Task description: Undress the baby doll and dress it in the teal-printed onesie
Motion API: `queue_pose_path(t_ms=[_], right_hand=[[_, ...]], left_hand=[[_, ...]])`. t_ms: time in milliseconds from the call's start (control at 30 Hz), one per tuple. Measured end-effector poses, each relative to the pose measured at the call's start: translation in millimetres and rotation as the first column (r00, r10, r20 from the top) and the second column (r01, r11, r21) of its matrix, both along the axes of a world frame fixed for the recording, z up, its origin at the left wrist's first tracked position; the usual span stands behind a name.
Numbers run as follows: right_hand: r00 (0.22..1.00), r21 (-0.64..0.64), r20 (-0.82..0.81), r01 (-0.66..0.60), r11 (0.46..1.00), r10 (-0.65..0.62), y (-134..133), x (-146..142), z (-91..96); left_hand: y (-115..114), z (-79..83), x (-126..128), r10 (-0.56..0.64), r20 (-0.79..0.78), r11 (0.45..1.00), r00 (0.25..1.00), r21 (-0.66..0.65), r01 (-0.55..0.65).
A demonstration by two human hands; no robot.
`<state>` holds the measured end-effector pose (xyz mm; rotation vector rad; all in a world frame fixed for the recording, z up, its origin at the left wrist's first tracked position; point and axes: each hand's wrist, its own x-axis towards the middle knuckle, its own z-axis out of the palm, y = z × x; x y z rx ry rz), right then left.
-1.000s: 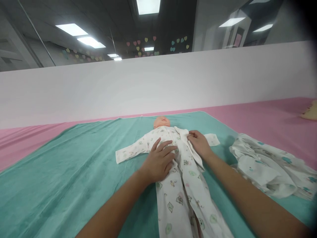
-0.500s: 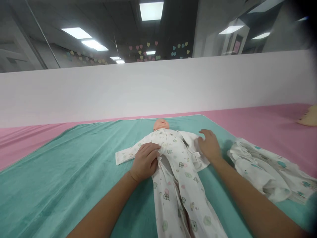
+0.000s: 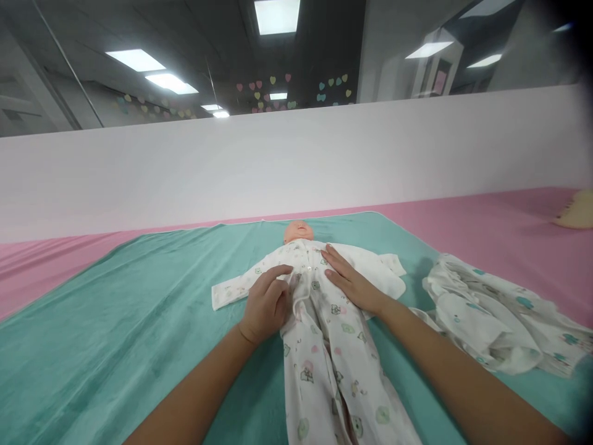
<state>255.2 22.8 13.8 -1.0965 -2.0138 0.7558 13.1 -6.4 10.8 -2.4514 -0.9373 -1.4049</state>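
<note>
A baby doll (image 3: 299, 232) lies on its back, wearing a white sleepsuit (image 3: 324, 352) printed with small green and pink motifs. My left hand (image 3: 267, 303) is curled over the sleepsuit's front edge (image 3: 294, 296) at the doll's belly, with the fingers gathering the fabric. My right hand (image 3: 349, 281) rests flat on the chest of the suit, fingers pointing toward the left sleeve's opposite side. The doll's body is hidden under the cloth, and its feet run out of the bottom of the view.
The doll lies on a teal plush blanket (image 3: 115, 352) spread over a pink sheet (image 3: 486, 213). A crumpled white printed cloth (image 3: 491, 315) lies to the right. A beige object (image 3: 577, 210) sits at the far right edge, and a white wall (image 3: 278, 167) stands behind.
My right hand has moved inward from the suit's right side onto its chest and lies flat. The suit's front flaps now sit closer together, and my left hand has barely moved.
</note>
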Motion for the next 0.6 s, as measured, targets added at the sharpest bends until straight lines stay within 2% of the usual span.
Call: queue_pose_path(t_ms=[100,167,267,400,600], right_hand=[[0.997,0.057,0.081,-0.021,0.998,0.016,0.3,0.7,1.2],[0.991,0.097,0.133,-0.038,0.995,0.025,-0.6,0.3,2.7],[0.983,0.125,0.180,-0.065,0.990,0.041,-3.2,-1.0,5.7],[0.979,0.098,0.184,-0.104,0.990,0.085,-6.2,-3.0,8.1],[0.977,0.103,0.198,-0.107,0.989,0.085,-4.6,-3.4,6.9]], left_hand=[[4.2,-1.4,-2.1,0.037,-0.033,0.998,0.999,-0.041,-0.039],[5.6,-1.1,-0.8,0.052,-0.114,0.996,0.992,-0.061,-0.059],[3.6,2.8,3.9,0.022,-0.238,0.994,0.971,-0.103,-0.048],[-2.3,9.3,9.1,-0.030,-0.353,0.980,0.935,-0.196,-0.042],[-3.6,6.4,9.4,-0.042,-0.331,0.978,0.943,-0.206,-0.028]])
